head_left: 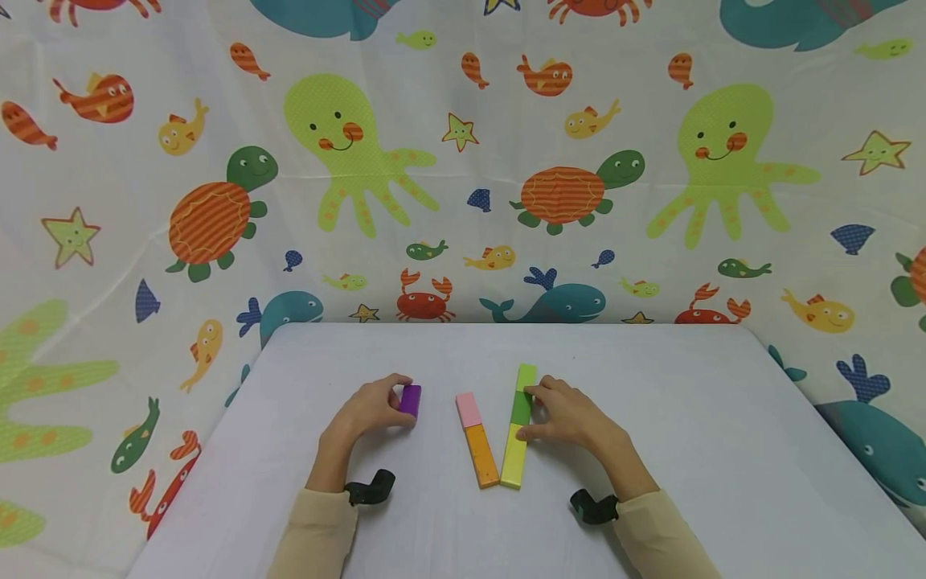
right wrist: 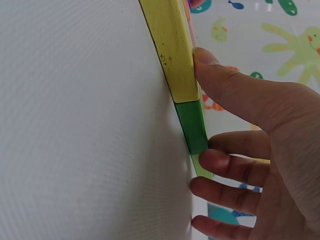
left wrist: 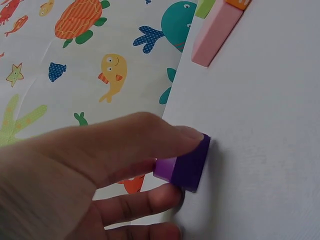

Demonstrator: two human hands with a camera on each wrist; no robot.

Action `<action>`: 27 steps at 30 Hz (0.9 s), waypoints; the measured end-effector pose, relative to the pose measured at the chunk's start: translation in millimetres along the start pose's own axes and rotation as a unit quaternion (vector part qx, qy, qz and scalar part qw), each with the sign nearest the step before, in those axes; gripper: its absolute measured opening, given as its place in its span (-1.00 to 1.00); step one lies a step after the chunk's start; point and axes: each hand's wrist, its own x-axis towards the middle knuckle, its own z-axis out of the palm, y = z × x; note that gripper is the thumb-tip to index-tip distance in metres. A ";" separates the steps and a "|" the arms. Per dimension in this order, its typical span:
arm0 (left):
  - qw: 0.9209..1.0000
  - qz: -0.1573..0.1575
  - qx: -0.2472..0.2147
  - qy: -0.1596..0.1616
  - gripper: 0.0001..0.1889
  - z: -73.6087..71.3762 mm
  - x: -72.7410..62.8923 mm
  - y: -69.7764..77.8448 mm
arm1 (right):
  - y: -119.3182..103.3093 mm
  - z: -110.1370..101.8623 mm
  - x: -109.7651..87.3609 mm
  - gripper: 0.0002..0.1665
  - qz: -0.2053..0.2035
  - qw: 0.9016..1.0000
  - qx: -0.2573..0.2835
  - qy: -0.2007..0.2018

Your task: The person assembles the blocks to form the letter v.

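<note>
My left hand [head_left: 371, 408] pinches a purple block [head_left: 410, 400] between thumb and fingers, left of the other blocks. Whether that block touches the table cannot be told. My right hand [head_left: 571, 414] lies along the right side of a row made of a light green block [head_left: 526, 374], a green block [head_left: 521, 407] and a long yellow block [head_left: 514, 458]. In the right wrist view its thumb touches the yellow block [right wrist: 172, 55], with a fingertip by the green block [right wrist: 192, 127]; its other fingers are loosely extended. A pink block [head_left: 468, 409] and an orange block [head_left: 481, 456] form a slanted row.
Both rows meet near their front ends in a narrow V on the white table [head_left: 651, 378]. A curtain [head_left: 448, 217] printed with sea animals hangs behind the table. Each wrist wears a black camera mount, such as the left mount [head_left: 371, 487].
</note>
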 end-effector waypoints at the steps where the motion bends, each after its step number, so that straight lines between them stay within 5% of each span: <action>1: 1.000 0.000 -0.001 0.001 -0.32 0.1 0.2 -0.1 | 0.0 0.2 0.0 -0.02 0.000 1.000 0.000 0.000; 18: 1.000 0.002 -0.017 0.000 -0.34 0.9 6.3 -7.8 | -1.7 -0.6 0.2 -0.01 0.006 1.000 -0.006 -0.001; 27: 1.000 -0.007 0.010 0.029 -0.35 2.3 6.7 -6.2 | -1.4 -0.7 0.6 0.00 0.007 1.000 -0.004 -0.004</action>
